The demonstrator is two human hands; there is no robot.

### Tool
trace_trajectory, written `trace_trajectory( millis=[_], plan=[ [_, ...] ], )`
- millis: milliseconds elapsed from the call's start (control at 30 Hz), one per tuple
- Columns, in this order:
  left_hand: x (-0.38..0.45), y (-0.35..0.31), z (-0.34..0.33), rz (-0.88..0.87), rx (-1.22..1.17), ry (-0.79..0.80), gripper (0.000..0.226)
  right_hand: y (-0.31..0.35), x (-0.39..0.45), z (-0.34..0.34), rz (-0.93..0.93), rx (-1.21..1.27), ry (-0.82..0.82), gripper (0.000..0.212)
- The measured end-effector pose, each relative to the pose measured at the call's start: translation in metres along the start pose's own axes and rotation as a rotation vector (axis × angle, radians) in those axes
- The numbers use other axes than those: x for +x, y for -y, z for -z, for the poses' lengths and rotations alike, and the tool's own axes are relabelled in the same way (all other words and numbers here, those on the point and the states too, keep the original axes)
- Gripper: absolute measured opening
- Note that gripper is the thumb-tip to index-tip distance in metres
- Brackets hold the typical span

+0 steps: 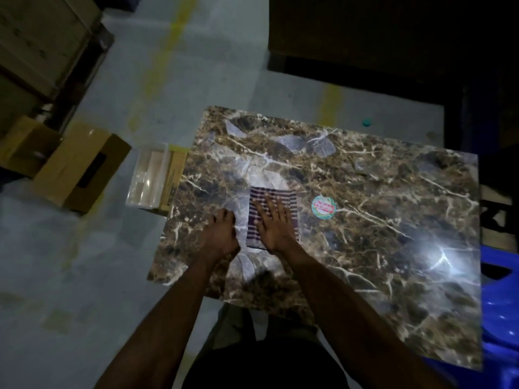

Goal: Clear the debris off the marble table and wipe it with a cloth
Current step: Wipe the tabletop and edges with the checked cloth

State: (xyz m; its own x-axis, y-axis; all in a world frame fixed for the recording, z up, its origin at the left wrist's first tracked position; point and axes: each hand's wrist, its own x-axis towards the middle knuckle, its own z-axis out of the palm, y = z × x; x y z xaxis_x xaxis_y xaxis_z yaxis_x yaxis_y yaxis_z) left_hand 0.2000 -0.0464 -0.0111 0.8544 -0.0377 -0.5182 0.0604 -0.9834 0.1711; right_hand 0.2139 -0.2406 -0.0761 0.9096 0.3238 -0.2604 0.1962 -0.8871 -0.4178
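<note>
Round sticker (323, 207) on marble table (365, 234): red lettering, blurred, unreadable.

Your right hand (273, 224) lies flat on the cloth (271, 213), which sits on the marble table (365, 248) toward its left side. Your left hand (222, 231) rests on the table just left of the cloth, on a plastic scrap (238, 217). A round sticker (323, 207) sits right of the cloth. More plastic scraps (297, 144) lie at the far end. On the floor, an open box (157, 178) touches the table's left edge; a cardboard carton (81, 167) lies further left. A chair (500, 304) stands at the table's right.
</note>
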Motion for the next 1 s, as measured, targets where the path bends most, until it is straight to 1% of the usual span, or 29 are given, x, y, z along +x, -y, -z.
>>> trace_trajectory(
  millis=[100, 200, 233, 267, 367, 433, 500, 567, 633, 700, 767, 800, 867, 900, 933, 967, 1000],
  plan=[
    [0.032, 0.002, 0.010, -0.050, 0.051, -0.016, 0.063, 0.006, 0.036, 0.002, -0.053, 0.020, -0.033, 0.061],
    [0.070, 0.002, 0.026, -0.125, 0.065, -0.021, 0.070, 0.013, 0.049, -0.004, -0.072, -0.005, -0.077, 0.059],
    [0.082, 0.002, 0.031, -0.151, 0.065, -0.026, 0.077, 0.011, 0.049, -0.005, -0.057, -0.010, -0.090, 0.059],
    [0.091, 0.002, 0.038, -0.166, 0.078, -0.017, 0.090, 0.008, 0.046, -0.006, -0.028, -0.023, -0.093, 0.059],
    [0.114, 0.005, 0.054, -0.210, 0.175, 0.035, 0.138, -0.009, 0.041, -0.005, 0.040, -0.071, -0.065, 0.060],
    [0.124, 0.007, 0.061, -0.214, 0.211, 0.060, 0.156, -0.015, 0.051, -0.002, -0.022, -0.072, -0.091, 0.061],
    [0.134, 0.008, 0.059, -0.179, 0.181, 0.107, 0.164, -0.012, 0.075, 0.000, -0.146, -0.055, -0.143, 0.061],
    [0.143, 0.008, 0.053, -0.160, 0.179, 0.122, 0.167, -0.006, 0.102, -0.001, -0.228, -0.039, -0.182, 0.061],
    [0.149, 0.009, 0.051, -0.178, 0.208, 0.127, 0.171, 0.002, 0.118, -0.003, -0.254, -0.053, -0.209, 0.060],
    [0.159, 0.012, 0.052, -0.200, 0.201, 0.153, 0.175, 0.006, 0.118, -0.005, -0.210, -0.060, -0.235, 0.058],
    [0.166, 0.013, 0.063, -0.232, 0.198, 0.132, 0.169, 0.004, 0.106, -0.008, -0.121, -0.088, -0.189, 0.058],
    [0.169, 0.013, 0.070, -0.245, 0.211, 0.107, 0.155, 0.000, 0.099, -0.009, -0.077, -0.103, -0.174, 0.058],
    [0.170, 0.014, 0.081, -0.296, 0.241, 0.013, 0.107, -0.009, 0.090, -0.005, -0.023, -0.123, -0.161, 0.056],
    [0.169, 0.015, 0.085, -0.312, 0.248, -0.048, 0.085, -0.013, 0.091, -0.001, -0.032, -0.123, -0.157, 0.056],
    [0.165, 0.015, 0.087, -0.317, 0.251, -0.099, 0.068, -0.014, 0.095, 0.002, -0.070, -0.110, -0.165, 0.056],
    [0.162, 0.015, 0.087, -0.306, 0.257, -0.137, 0.058, -0.013, 0.102, 0.005, -0.128, -0.090, -0.181, 0.056],
    [0.162, 0.015, 0.084, -0.285, 0.265, -0.171, 0.056, -0.011, 0.111, 0.006, -0.196, -0.068, -0.201, 0.056]
  ],
)
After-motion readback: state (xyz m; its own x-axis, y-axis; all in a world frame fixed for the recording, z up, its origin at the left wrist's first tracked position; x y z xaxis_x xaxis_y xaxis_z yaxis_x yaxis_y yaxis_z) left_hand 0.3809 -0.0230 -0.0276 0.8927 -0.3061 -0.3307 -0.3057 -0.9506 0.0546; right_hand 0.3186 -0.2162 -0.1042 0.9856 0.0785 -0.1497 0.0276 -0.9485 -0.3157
